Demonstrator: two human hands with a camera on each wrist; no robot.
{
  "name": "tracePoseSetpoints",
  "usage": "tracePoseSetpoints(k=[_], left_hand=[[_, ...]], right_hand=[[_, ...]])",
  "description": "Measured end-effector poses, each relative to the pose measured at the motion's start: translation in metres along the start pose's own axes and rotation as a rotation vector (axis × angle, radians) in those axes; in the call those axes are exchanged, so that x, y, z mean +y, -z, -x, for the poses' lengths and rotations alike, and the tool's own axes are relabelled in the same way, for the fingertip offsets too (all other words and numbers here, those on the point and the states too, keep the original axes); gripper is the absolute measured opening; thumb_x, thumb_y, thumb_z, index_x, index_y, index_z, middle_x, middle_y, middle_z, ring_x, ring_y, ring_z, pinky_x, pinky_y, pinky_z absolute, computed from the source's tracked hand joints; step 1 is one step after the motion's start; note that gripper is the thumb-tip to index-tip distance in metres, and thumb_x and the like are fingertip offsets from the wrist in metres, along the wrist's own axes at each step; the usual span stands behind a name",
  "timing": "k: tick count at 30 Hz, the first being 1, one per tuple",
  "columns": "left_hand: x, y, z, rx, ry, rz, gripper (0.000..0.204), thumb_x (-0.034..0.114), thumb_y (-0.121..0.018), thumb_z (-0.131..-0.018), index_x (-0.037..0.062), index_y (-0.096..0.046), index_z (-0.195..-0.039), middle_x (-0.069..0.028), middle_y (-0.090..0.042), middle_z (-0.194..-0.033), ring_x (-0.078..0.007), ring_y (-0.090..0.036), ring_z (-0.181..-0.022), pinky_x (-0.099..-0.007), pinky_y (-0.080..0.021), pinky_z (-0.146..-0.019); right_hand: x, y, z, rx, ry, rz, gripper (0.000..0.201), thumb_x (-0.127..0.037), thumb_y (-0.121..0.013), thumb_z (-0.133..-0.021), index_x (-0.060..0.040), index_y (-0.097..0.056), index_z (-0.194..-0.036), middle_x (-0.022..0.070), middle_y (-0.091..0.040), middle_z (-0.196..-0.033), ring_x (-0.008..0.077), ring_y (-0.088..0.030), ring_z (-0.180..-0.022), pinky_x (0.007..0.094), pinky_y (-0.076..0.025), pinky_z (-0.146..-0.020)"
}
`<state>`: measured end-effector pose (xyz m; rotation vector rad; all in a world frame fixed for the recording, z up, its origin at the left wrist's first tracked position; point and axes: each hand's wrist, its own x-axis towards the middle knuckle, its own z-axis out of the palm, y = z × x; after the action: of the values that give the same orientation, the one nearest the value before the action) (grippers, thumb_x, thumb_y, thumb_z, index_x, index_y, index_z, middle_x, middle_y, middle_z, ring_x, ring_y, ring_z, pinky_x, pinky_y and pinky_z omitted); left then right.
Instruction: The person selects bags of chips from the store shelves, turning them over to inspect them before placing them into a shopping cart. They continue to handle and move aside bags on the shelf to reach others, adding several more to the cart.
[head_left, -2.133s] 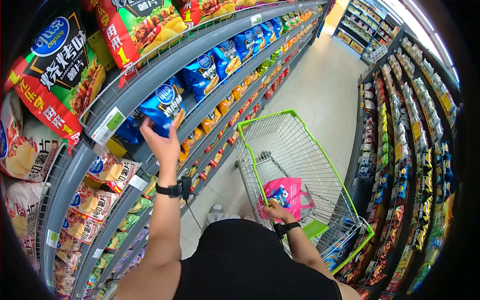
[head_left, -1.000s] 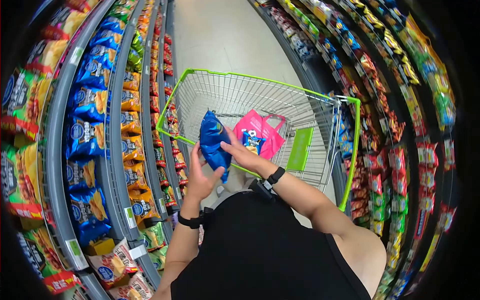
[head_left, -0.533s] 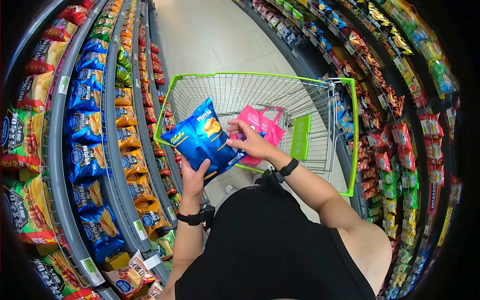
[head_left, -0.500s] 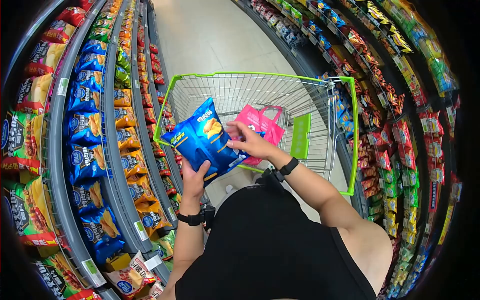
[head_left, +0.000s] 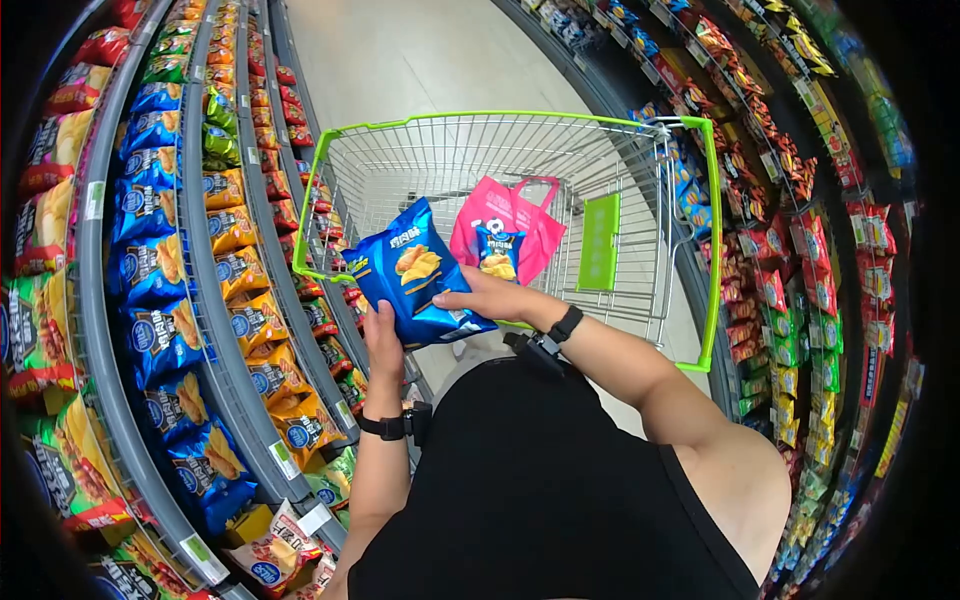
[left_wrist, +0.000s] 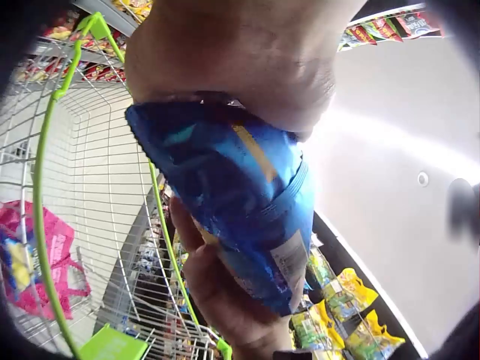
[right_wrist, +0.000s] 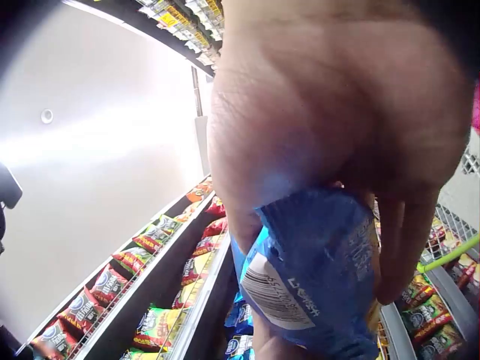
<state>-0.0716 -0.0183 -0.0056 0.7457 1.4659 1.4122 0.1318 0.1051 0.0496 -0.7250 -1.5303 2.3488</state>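
A blue bag of chips (head_left: 415, 275), with yellow chips pictured on its front, is held between both hands above the near side of the shopping cart (head_left: 470, 118). At the bag's left lower edge, my left hand (head_left: 384, 345) holds it with the thumb up along the side. My right hand (head_left: 505, 298) grips the right edge, thumb across the front and the other fingers hidden behind. In the left wrist view the bag's side (left_wrist: 232, 180) shows below the left hand, with the right hand (left_wrist: 225, 292) beyond it. A barcode label (right_wrist: 274, 296) shows in the right wrist view.
Inside the cart lies a pink tote bag (head_left: 545, 235) with a smaller blue chips packet (head_left: 497, 250) over it. A green panel (head_left: 600, 243) is fixed in the cart. Shelves of chip bags (head_left: 150, 260) line the left; packaged snacks (head_left: 770, 260) line the right.
My left hand has taken a blue bag from the left shelf and brought it over the cart. The right hand has left the cart and now grips the bag, whose front has turned up.
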Motion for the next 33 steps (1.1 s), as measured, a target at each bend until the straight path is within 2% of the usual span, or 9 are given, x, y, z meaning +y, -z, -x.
tracePoseSetpoints(k=[7, 13, 16, 18, 20, 22, 25, 29, 33], left_hand=[[-0.023, -0.032, -0.018, 0.015, 0.162, -0.127, 0.058, 0.034, -0.060, -0.101, 0.0002, -0.037, -0.142, -0.0153, -0.051, -0.138, -0.0195, -0.051, -0.124, -0.0332, -0.041, -0.104], [-0.052, -0.047, -0.021, -0.057, 0.259, -0.378, 0.051, 0.019, -0.066, -0.094, 0.0037, -0.042, -0.137, -0.0136, -0.055, -0.129, -0.0208, -0.057, -0.110, -0.0346, -0.048, -0.093], [-0.052, -0.056, -0.016, -0.126, 0.300, -0.380, 0.040, 0.016, -0.066, -0.094, 0.0047, -0.050, -0.129, -0.0095, -0.060, -0.120, -0.0162, -0.058, -0.101, -0.0304, -0.048, -0.086], [-0.050, -0.059, -0.009, -0.153, 0.310, -0.401, 0.038, 0.015, -0.065, -0.094, 0.0048, -0.051, -0.128, -0.0088, -0.061, -0.118, -0.0150, -0.058, -0.100, -0.0292, -0.048, -0.086], [-0.051, -0.060, -0.002, -0.131, 0.334, -0.436, 0.034, 0.012, -0.065, -0.094, 0.0048, -0.053, -0.125, -0.0072, -0.062, -0.113, -0.0133, -0.059, -0.095, -0.0281, -0.048, -0.083], [-0.053, -0.058, 0.005, -0.129, 0.356, -0.468, 0.033, 0.011, -0.064, -0.093, 0.0045, -0.054, -0.124, -0.0070, -0.063, -0.111, -0.0135, -0.060, -0.093, -0.0284, -0.049, -0.082], [-0.051, -0.055, 0.012, -0.089, 0.317, -0.489, 0.032, 0.011, -0.065, -0.092, 0.0046, -0.056, -0.123, -0.0074, -0.064, -0.111, -0.0141, -0.061, -0.093, -0.0291, -0.049, -0.081], [-0.038, -0.046, 0.014, -0.013, 0.255, -0.451, 0.032, 0.009, -0.065, -0.092, 0.0050, -0.056, -0.123, -0.0075, -0.064, -0.110, -0.0139, -0.062, -0.093, -0.0290, -0.049, -0.081], [0.009, -0.039, 0.016, 0.095, 0.009, -0.514, 0.018, 0.006, -0.066, -0.091, 0.0015, -0.062, -0.108, -0.0067, -0.063, -0.100, -0.0133, -0.059, -0.088, -0.0278, -0.048, -0.080]], right_hand=[[0.069, 0.055, -0.017, 0.121, -0.118, -0.144, 0.062, -0.025, -0.072, -0.092, 0.0006, -0.044, -0.140, 0.0095, -0.063, -0.127, 0.0147, -0.061, -0.111, 0.0294, -0.049, -0.097], [0.176, 0.154, -0.027, 0.536, -0.419, -0.662, 0.047, -0.034, -0.072, -0.088, -0.0116, -0.056, -0.125, 0.0063, -0.068, -0.115, 0.0214, -0.069, -0.095, 0.0470, -0.057, -0.084], [0.235, 0.201, -0.023, 0.640, -0.305, -0.676, 0.048, -0.039, -0.071, -0.088, -0.0156, -0.057, -0.127, 0.0036, -0.068, -0.111, 0.0208, -0.069, -0.097, 0.0473, -0.058, -0.081], [0.289, 0.243, -0.015, 0.824, -0.488, -0.388, 0.054, -0.041, -0.071, -0.088, -0.0133, -0.050, -0.130, 0.0077, -0.065, -0.116, 0.0237, -0.069, -0.097, 0.0442, -0.061, -0.071], [0.284, 0.249, -0.003, 0.989, -0.553, -0.300, 0.060, -0.041, -0.073, -0.087, -0.0110, -0.046, -0.131, 0.0100, -0.064, -0.117, 0.0265, -0.069, -0.093, 0.0442, -0.062, -0.064], [0.326, 0.273, 0.004, 0.985, -0.572, -0.151, 0.062, -0.042, -0.072, -0.087, -0.0096, -0.045, -0.133, 0.0106, -0.064, -0.117, 0.0269, -0.069, -0.091, 0.0417, -0.061, -0.059], [0.325, 0.277, 0.005, 1.028, -0.816, 0.081, 0.062, -0.042, -0.071, -0.086, -0.0100, -0.048, -0.134, 0.0096, -0.064, -0.116, 0.0266, -0.067, -0.096, 0.0450, -0.059, -0.065], [0.345, 0.278, -0.006, 0.621, -0.591, -0.132, 0.044, -0.040, -0.063, -0.092, -0.0139, -0.061, -0.127, 0.0054, -0.066, -0.111, 0.0210, -0.061, -0.105, 0.0455, -0.051, -0.083], [0.314, 0.242, -0.025, 0.563, -0.572, -0.144, 0.042, -0.042, -0.063, -0.092, -0.0079, -0.066, -0.115, 0.0050, -0.068, -0.097, 0.0159, -0.060, -0.075, 0.0345, -0.050, -0.064]])
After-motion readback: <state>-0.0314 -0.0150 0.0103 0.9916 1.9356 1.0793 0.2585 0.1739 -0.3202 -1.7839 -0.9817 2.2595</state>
